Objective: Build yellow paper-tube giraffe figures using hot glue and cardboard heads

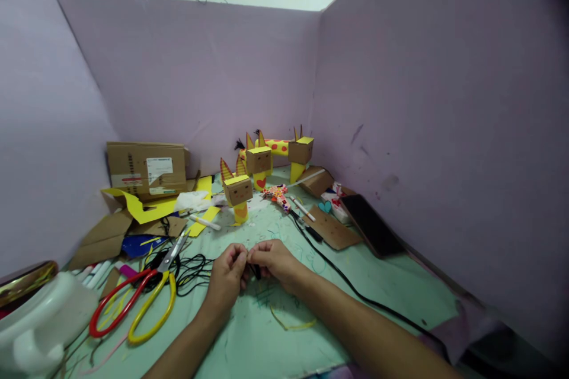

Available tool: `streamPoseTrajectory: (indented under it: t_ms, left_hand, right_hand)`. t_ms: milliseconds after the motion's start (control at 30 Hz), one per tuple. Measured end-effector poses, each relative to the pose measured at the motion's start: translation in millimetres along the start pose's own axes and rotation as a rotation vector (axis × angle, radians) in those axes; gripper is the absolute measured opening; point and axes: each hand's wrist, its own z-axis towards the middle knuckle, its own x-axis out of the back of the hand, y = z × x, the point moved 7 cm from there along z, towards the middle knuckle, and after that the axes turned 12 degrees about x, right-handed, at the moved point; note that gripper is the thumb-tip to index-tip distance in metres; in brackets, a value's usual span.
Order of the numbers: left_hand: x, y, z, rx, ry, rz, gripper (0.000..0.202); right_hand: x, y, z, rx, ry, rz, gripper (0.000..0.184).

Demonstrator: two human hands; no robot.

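Note:
My left hand (227, 275) and my right hand (272, 260) meet over the green table (382, 284), fingertips pinched together on a small bundle of black string (255, 270). More loose black string (193, 269) lies coiled just left of my left hand. Scissors (146, 296) with a red and a yellow handle rest further left. Behind my hands stand three cardboard box-head figures (237, 190) with yellow ears.
A cardboard box (146, 169), yellow paper scraps (151, 207) and cardboard pieces crowd the left. A glue gun (278, 194) with a black cable (355, 290) lies mid-table. A dark phone (371, 225) leans by the right purple wall. A white container (40, 320) sits near left.

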Motion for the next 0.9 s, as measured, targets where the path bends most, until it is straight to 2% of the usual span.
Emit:
streamPoseTrajectory:
  t_ms: [133,233,433,667,900]
  left_hand:
    - [1.6,-2.3,-0.2,0.027,0.006,-0.026,0.032]
    - [4.7,-4.4,0.4,0.059,0.018,-0.124,0.034]
    - [18.6,1.5,0.6,-0.003,0.07,-0.331,0.031]
    - [17.9,11.7,-2.2,-0.028,-0.004,-0.195,0.039]
    - [17.0,23.5,-5.0,-0.097,-0.005,-0.096,0.033]
  right_hand:
    - [0.8,-2.6,-0.8,0.001,0.022,0.007,0.007]
    - [3.6,-6.0,-0.4,0.022,0.056,0.012,0.007]
    - [5.8,-11.9,-2.7,0.009,0.08,0.092,0.012]
    - [-1.7,-9.6,-6.1,-0.037,-0.019,0.194,0.015]
    - [-7.3,-7.0,-6.7,-0.066,-0.088,0.209,0.015]
